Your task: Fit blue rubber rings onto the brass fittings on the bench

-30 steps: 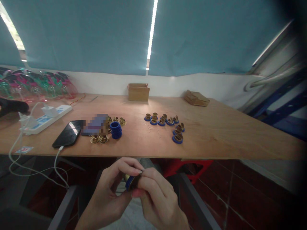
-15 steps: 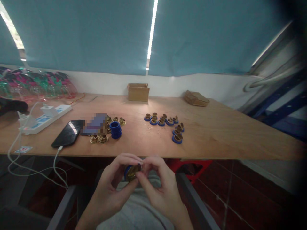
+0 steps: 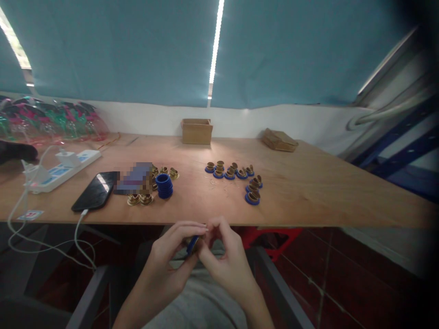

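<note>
Turned more edge-on since half a second ago: blue-rimmed brass piece (image 3: pixel 192 245), lower centre of frame, its open face now mostly hidden. Beneath it, grey-clad lap (image 3: pixel 202 304); front edge of the wooden table (image 3: pixel 308 192) lies just beyond. The left hand (image 3: pixel 166 260) pinches the piece between thumb and fingers; on the right hand (image 3: pixel 224 256), thumb and forefinger close in at its right side, grip cannot be told. Likely risk: slack left pinch under right-hand pressure, piece slipping lapward or floorward.
</note>
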Available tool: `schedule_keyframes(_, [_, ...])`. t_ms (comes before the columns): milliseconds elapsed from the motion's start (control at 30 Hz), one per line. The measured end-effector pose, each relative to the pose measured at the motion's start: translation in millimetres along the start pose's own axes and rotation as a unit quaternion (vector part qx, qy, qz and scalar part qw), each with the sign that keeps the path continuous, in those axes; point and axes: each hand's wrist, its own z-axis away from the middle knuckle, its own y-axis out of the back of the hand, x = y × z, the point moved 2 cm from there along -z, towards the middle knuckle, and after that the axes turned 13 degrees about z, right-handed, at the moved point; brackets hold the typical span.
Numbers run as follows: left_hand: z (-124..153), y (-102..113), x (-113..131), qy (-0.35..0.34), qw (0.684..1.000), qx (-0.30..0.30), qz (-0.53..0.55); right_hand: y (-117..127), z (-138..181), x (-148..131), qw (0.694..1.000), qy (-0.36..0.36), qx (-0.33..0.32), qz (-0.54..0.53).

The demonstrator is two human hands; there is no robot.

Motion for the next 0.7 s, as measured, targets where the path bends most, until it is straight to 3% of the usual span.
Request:
schedule_keyframes(333, [3, 6, -7, 0.042, 0.999, 0.013, 0.008, 0, -2, 5, 0.998, -0.025, 0.015, -0.061])
schedule_keyframes(467, [3, 5, -4, 0.044, 0.998, -0.003, -0.04, 6, -1, 3, 0.996, -0.018, 0.037, -0.084])
schedule_keyframes(700, [1, 2, 2, 0.054, 0.988, -0.024, -0.141, 11, 4, -5, 0.996, 0.019, 0.017, -0.086])
